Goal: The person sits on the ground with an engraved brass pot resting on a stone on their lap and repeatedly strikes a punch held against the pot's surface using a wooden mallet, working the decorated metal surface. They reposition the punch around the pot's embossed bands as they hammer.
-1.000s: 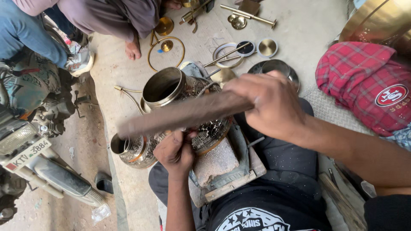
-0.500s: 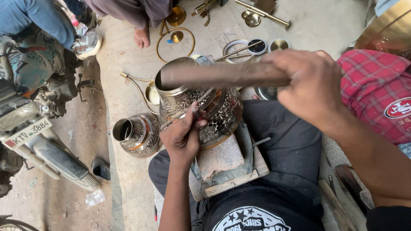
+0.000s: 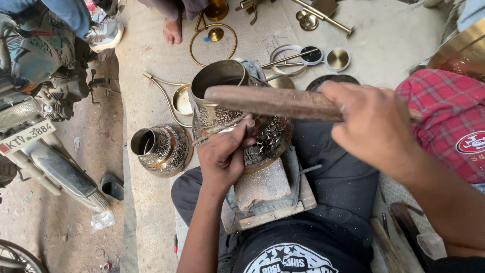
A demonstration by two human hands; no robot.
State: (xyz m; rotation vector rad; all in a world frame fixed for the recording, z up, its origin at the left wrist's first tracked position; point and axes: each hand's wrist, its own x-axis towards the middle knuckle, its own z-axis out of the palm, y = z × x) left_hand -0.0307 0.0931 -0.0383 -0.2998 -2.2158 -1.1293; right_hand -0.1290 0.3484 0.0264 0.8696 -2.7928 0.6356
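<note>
An engraved metal vase (image 3: 237, 108) lies tilted on a padded block (image 3: 262, 189) in my lap. My left hand (image 3: 222, 156) grips a thin chisel (image 3: 218, 130) with its tip set against the vase's patterned side. My right hand (image 3: 371, 126) holds a long wooden stick (image 3: 273, 101) level above the vase, crossing over its neck. A second engraved vase (image 3: 160, 148) stands on the mat just left of my left hand.
Brass rings (image 3: 213, 44), round lids (image 3: 337, 59) and rods (image 3: 323, 17) lie on the mat ahead. Another person's bare foot (image 3: 173, 29) is at the top. A motorcycle (image 3: 35, 101) stands at the left. Red checked cloth (image 3: 447, 119) is at right.
The wooden stick has swung from slanting down-left to nearly level. My right hand has moved right and slightly up. The left hand stays on the chisel against the vase.
</note>
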